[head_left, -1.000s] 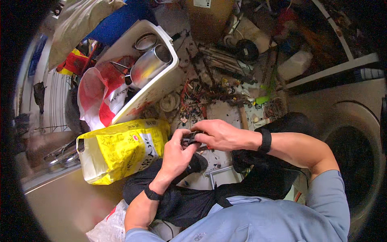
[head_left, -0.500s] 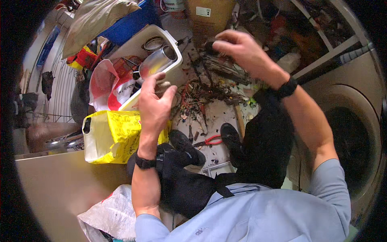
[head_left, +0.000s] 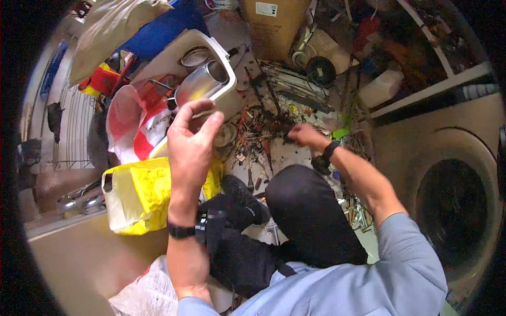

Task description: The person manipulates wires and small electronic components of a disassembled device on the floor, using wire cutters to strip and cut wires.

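My left hand (head_left: 191, 137) hovers in front of the white plastic bin (head_left: 230, 79), above the yellow bag (head_left: 145, 184). Its thumb and fingers are apart, with nothing visible between them. Inside the bin lie a shiny metal cylinder (head_left: 203, 83), a round metal-rimmed piece (head_left: 195, 57) and a red and white plastic bag (head_left: 138, 121). At the right side of a heap of wires and small scraps (head_left: 255, 129), my right hand (head_left: 310, 138) is closed, fingertips together. Something dark shows at the fingertips, too small to name.
Long metal strips (head_left: 298, 87) and a black disc (head_left: 321, 70) lie beyond the heap. A cardboard box (head_left: 271, 31) stands at the back. To the right are a shelf frame (head_left: 432, 90) and a front-loading washing machine (head_left: 448, 195). A white sack (head_left: 147, 289) lies lower left.
My right hand has come down from near the cardboard box to the heap. My right knee has shifted left, covering the red-handled pliers and one shoe. The left hand stays raised.
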Tool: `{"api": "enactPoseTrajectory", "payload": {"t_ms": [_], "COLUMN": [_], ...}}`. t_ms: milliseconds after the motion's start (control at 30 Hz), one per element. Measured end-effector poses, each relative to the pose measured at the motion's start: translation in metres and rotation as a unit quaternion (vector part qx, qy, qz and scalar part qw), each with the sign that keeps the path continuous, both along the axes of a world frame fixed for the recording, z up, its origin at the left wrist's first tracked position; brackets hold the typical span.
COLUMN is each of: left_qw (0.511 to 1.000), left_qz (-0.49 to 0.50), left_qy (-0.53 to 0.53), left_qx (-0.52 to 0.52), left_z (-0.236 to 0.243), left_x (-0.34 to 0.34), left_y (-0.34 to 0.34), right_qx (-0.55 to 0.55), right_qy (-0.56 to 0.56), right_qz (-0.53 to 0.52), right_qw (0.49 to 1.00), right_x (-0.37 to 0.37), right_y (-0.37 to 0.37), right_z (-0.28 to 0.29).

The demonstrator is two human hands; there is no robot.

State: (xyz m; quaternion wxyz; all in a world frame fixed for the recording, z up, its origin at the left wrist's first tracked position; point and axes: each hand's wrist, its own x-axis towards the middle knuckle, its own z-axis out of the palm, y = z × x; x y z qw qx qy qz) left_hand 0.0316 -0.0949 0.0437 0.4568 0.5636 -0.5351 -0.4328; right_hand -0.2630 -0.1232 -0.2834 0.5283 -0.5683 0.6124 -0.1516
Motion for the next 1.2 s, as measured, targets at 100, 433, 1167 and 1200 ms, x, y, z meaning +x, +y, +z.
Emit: {"api": "enactPoseTrajectory", "payload": {"t_ms": [100, 433, 1167, 1200], "left_qw": [0.999, 0.988, 0.975, 0.971], "left_qz": [0.033, 0.058, 0.018, 0.009], "left_qy": [-0.032, -0.127, -0.217, -0.24], "left_qx": [0.015, 0.071, 0.032, 0.018], "left_z": [0.007, -0.007, -0.024, -0.025], "left_x": [0.006, 0.016, 0.031, 0.03], "left_y": [-0.002, -0.014, -0.001, -0.002], "right_qx": [0.1, -0.219, -0.263, -0.203], "right_qy": [0.035, 0.227, 0.23, 0.226], "right_qz": [0.069, 0.035, 0.101, 0.113], "right_qw": [0.992, 0.948, 0.932, 0.946], "right_x": [0.041, 0.053, 0.019, 0.02], "right_y": [0.017, -0.016, -0.017, -0.02], "right_z": [-0.049, -0.136, -0.127, -0.128]}}
